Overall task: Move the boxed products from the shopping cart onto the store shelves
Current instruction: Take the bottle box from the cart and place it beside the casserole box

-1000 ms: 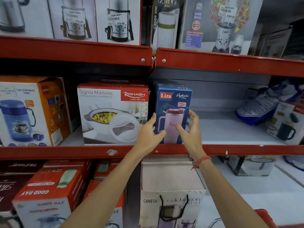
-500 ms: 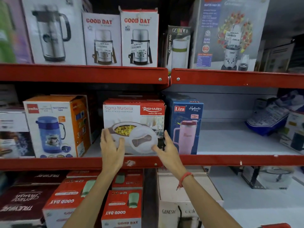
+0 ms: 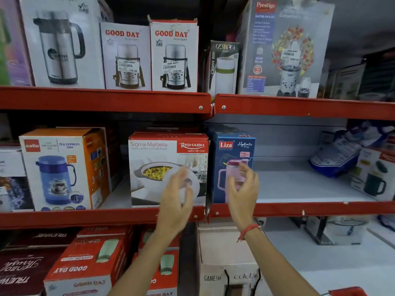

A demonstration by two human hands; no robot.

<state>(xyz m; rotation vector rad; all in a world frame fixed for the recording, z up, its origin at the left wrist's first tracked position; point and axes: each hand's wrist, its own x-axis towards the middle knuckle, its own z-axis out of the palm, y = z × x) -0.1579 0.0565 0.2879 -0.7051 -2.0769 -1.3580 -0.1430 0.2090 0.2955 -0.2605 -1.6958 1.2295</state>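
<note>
On the middle red shelf (image 3: 299,209) stand a white and red Rishabh casserole box (image 3: 158,154) and, touching its right side, a narrow blue Liza jug box (image 3: 233,150). My left hand (image 3: 175,201) hovers in front of the casserole box's lower right part, fingers apart and blurred, holding nothing. In front of the blue box my right hand (image 3: 243,189), with a red thread at the wrist, is also blurred, loosely curled and empty. Both hands are off the boxes. A red edge of the shopping cart (image 3: 348,291) shows at the bottom right.
An orange Cello flask box (image 3: 64,167) stands left of the casserole box. Right of the blue box the shelf is bare up to a blue bag (image 3: 335,159) and a mug box (image 3: 376,174). Flask and blender boxes fill the upper shelf; Good Day boxes (image 3: 85,263) and a Ganesh box (image 3: 226,259) sit below.
My hands went from the blue box to the sides of the casserole box, and now both have drawn back to the right, off the boxes. The view has tilted up.
</note>
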